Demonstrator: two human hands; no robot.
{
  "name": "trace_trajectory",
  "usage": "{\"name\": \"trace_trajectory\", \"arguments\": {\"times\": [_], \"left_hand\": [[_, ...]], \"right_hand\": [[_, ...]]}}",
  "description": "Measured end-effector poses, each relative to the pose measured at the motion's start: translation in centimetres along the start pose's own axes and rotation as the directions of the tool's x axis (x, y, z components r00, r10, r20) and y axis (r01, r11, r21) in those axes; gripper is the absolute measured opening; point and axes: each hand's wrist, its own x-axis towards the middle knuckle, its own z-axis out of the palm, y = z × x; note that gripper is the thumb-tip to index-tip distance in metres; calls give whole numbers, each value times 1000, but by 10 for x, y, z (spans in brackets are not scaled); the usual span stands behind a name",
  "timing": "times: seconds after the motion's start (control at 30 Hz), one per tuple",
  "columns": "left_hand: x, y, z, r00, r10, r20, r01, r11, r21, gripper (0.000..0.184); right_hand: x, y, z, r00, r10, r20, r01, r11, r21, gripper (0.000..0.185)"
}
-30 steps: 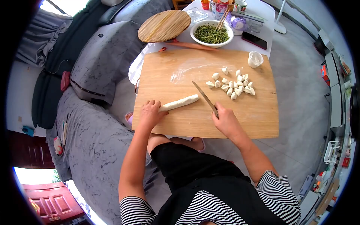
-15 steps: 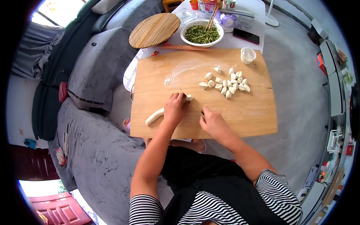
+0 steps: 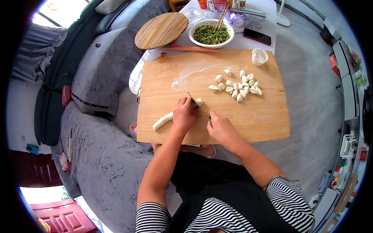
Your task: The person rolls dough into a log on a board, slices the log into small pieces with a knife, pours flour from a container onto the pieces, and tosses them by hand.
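Observation:
A white roll of dough (image 3: pixel 162 120) lies on the wooden board (image 3: pixel 248 124), its right part under my left hand (image 3: pixel 184 113). The fingers of that hand are curled around the roll near its right end. My right hand (image 3: pixel 222 130) is closed on the handle of a knife (image 3: pixel 202 109), whose thin blade slants up and left past my left fingertips. Just right of the blade sits a small end piece of dough (image 3: pixel 199 101). Farther right on the board, several cut dough pieces (image 3: pixel 241 86) lie in a loose cluster.
Behind the board stand a white bowl (image 3: pixel 191 38) of chopped green filling with chopsticks (image 3: pixel 221 17), a round woven lid (image 3: pixel 161 31) and a phone (image 3: pixel 257 37). A small plastic tub (image 3: pixel 259 57) sits at the board's back right corner. A grey-covered sofa (image 3: pixel 97 151) is at left.
The view has shifted slightly. The knife blade now stands at the right end of the roll, with the end piece on its right side. Both hands keep their holds.

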Motion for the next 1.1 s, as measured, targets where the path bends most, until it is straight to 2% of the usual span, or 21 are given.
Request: {"name": "trace_trajectory", "arguments": {"times": [0.13, 0.2, 0.33, 0.4, 0.43, 0.5, 0.6, 0.7, 0.9, 1.1], "left_hand": [[3, -3, 0, 1000, 8, 8, -7, 1000, -13, 29], [3, -1, -3, 991, -103, 89, 100, 994, 38, 26], [1, 0, -11, 978, -197, 64, 196, 980, 22, 24], [-6, -11, -12, 983, -184, 1, 184, 983, 10, 23], [-9, -11, -14, 982, -188, -5, 189, 982, 12, 23], [-11, -9, -17, 990, -134, 41, 131, 990, 52, 27], [-16, -2, -18, 991, -125, 44, 125, 992, 19, 28], [-19, -2, -13, 993, -114, 16, 114, 993, 9, 25], [-19, 4, -16, 999, -33, 20, 31, 996, 83, 29], [-16, 5, -15, 1000, -1, 23, -2, 992, 126, 29]], "right_hand": [[13, -5, 3, 998, 43, 45, -39, 996, -85, 15], [28, -4, 6, 997, 46, 54, -38, 990, -138, 15], [54, -8, -2, 994, 12, 106, 6, 986, -167, 17], [52, -29, -29, 917, 269, 296, -292, 956, 34, 17], [50, -20, -23, 917, 263, 299, -286, 958, 32, 17], [45, 0, -7, 1000, 5, 24, -3, 997, -72, 17], [28, 0, -8, 999, -41, 14, 42, 995, -95, 16], [6, -14, -11, 998, -36, 58, 39, 998, -53, 15], [-3, -5, 5, 996, -84, 5, 84, 995, -56, 13], [-3, -7, 4, 999, -18, 31, 20, 997, -74, 13]]}}
